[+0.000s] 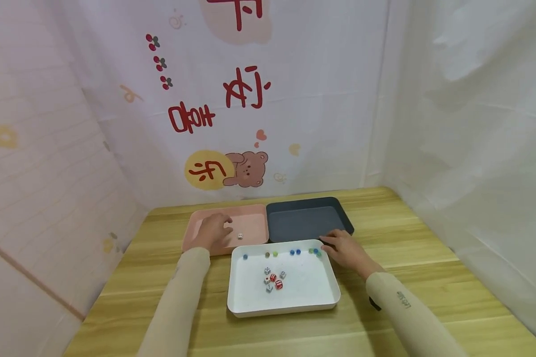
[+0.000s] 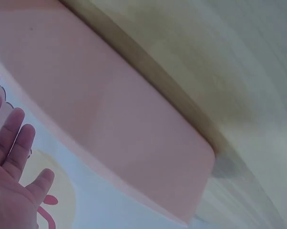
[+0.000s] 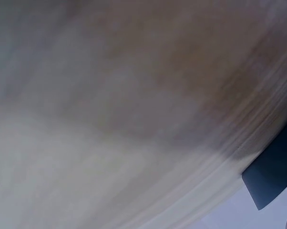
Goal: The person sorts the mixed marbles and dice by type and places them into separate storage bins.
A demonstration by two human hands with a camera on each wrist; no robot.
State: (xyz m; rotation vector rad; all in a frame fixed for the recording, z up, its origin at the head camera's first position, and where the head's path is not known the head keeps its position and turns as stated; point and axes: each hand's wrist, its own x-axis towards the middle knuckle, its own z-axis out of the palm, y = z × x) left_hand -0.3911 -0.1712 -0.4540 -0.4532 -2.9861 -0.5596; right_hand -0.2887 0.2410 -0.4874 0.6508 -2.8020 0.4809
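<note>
The left hand (image 1: 212, 230), fingers (image 2: 21, 148) loosely spread, hangs over the pink tray (image 1: 255, 224).

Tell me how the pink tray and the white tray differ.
The pink tray sits farther back; the white tray is nearer. One white die shows in the pink tray; the white tray holds several dice and marbles. The left hand is over the pink tray, the right hand beside the white tray. Both are shallow with rounded corners.
</note>
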